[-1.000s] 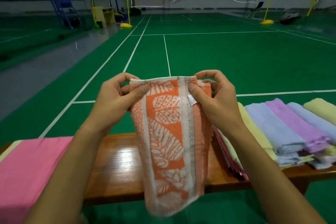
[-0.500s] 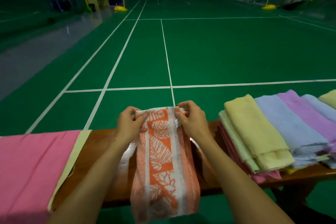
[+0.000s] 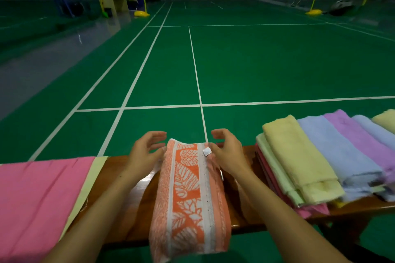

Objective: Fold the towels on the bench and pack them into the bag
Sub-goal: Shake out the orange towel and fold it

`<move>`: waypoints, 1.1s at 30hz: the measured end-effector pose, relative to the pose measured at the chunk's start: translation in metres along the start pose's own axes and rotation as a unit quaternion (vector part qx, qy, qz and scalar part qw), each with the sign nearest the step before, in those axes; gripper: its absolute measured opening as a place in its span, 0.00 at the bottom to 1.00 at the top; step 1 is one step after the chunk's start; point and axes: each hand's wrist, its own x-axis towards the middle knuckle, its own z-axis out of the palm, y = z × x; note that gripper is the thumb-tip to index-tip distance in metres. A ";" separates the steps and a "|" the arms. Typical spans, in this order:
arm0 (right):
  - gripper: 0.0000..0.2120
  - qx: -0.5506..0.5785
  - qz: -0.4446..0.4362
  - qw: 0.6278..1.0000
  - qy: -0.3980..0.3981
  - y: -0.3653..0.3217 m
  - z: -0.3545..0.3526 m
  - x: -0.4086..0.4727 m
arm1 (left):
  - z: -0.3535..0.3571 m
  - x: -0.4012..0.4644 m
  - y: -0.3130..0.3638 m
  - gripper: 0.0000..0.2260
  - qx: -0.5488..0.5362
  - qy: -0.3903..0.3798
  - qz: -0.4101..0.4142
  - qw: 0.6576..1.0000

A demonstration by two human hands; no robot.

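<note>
From the head camera, an orange towel [image 3: 190, 196] with a white leaf pattern lies folded lengthwise across the wooden bench [image 3: 241, 205] at about 6 o'clock, its near end drooping over the front edge and a small white tag [image 3: 207, 151] showing at its far right corner. The left hand [image 3: 145, 153] sits just beside the towel's far left corner, fingers spread and loosely bent, gripping nothing. The right hand [image 3: 226, 151] mirrors it at the far right corner, fingers apart; its thumb lies against the cloth near the tag. At 3 o'clock, a stack of pastel towels [image 3: 316, 162] rests on the bench. At 9 o'clock lies pink cloth with a pale yellow edge [image 3: 40, 196].
</note>
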 end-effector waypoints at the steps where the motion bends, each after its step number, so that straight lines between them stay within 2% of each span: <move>1: 0.14 0.020 0.005 1.000 -0.018 0.001 -0.004 -0.007 | -0.003 -0.008 0.003 0.17 0.007 -0.014 0.006 1.000; 4: 0.12 0.088 0.034 0.993 -0.065 0.009 -0.016 -0.035 | -0.009 -0.038 0.007 0.15 0.035 -0.064 0.021 0.997; 9: 0.13 0.117 0.028 0.981 -0.151 0.018 -0.037 -0.080 | -0.019 -0.085 0.003 0.13 0.096 -0.098 0.041 0.990; 13: 0.17 0.164 0.052 0.959 -0.224 0.020 -0.041 -0.105 | -0.019 -0.109 -0.009 0.11 0.152 -0.160 0.059 0.974; 16: 0.18 0.125 0.038 0.959 -0.252 0.026 -0.032 -0.108 | -0.017 -0.114 -0.021 0.13 0.208 -0.203 0.062 0.955; 19: 0.16 0.087 -0.003 0.966 -0.245 0.030 -0.024 -0.100 | -0.011 -0.111 -0.024 0.17 0.254 -0.230 0.058 0.938; 24: 0.12 0.044 -0.043 0.967 -0.248 0.034 -0.018 -0.082 | -0.007 -0.088 -0.027 0.18 0.311 -0.217 0.065 0.923; 29: 0.09 0.039 -0.067 0.963 -0.260 0.036 -0.021 -0.072 | -0.002 -0.067 -0.034 0.12 0.335 -0.175 0.098 0.921; 33: 0.11 -0.043 -0.123 0.956 -0.262 0.032 -0.034 -0.071 | -0.004 -0.066 -0.031 0.10 0.311 -0.168 0.117 0.928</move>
